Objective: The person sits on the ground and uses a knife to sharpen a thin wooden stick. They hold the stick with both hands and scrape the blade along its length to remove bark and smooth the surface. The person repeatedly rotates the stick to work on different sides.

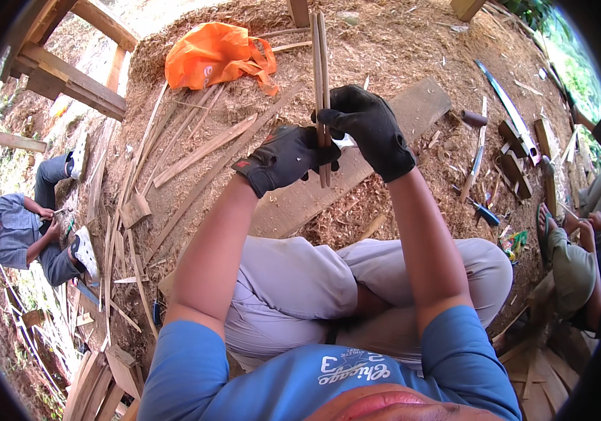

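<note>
While both black-gloved hands grasp the thin upright bamboo strips (321, 77), left hand (286, 158) below right hand (369, 126), a flat wooden plank (413, 112) lies beneath, an orange plastic bag (216, 55) beyond the strips.

Bright, even daylight with soft shadows; sunlit glare washes out the top edge. Strong fisheye bending and a dark rim frame the sharp centre.

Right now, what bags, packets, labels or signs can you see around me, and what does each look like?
Orange plastic bag: crumpled on the sawdust ahead, left of the thin wooden strips held in the hands.
Small colourful packet: on the ground to the right, green and yellow; too small to tell more.
No signs or screens in view.
</note>
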The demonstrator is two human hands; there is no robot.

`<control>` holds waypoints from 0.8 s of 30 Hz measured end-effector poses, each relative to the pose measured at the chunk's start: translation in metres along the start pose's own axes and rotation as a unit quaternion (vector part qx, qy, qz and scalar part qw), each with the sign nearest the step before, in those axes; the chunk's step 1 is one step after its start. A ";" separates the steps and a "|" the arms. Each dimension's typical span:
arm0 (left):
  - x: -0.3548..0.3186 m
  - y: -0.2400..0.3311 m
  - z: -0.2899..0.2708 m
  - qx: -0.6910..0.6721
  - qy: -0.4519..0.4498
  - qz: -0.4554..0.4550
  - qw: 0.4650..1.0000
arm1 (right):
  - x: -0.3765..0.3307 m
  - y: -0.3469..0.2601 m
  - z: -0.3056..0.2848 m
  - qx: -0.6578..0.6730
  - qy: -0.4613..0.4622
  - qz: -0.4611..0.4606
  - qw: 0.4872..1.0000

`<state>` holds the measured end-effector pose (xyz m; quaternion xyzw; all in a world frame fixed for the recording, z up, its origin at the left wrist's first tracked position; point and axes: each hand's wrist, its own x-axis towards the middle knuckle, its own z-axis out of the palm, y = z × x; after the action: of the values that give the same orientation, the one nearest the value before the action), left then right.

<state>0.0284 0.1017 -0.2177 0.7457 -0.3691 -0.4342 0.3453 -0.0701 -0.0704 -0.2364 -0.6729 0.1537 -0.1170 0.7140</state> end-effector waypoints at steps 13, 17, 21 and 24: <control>-0.001 0.010 0.002 0.035 0.026 0.036 0.998 | -0.007 -0.022 0.005 -0.124 0.033 -0.053 0.990; -0.001 0.009 0.001 -0.045 0.004 0.016 0.999 | -0.009 -0.039 0.010 -0.293 0.012 -0.086 0.952; 0.000 0.003 0.004 -0.107 -0.005 0.027 0.994 | -0.017 -0.035 0.007 -0.389 0.074 -0.243 0.886; -0.002 0.007 0.008 -0.152 -0.056 0.072 0.984 | -0.023 -0.050 -0.005 -0.487 0.054 -0.287 0.823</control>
<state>0.0185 0.0985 -0.2144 0.6306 -0.3704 -0.5000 0.4638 -0.0916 -0.0700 -0.1852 -0.9394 0.0288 -0.2628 0.2184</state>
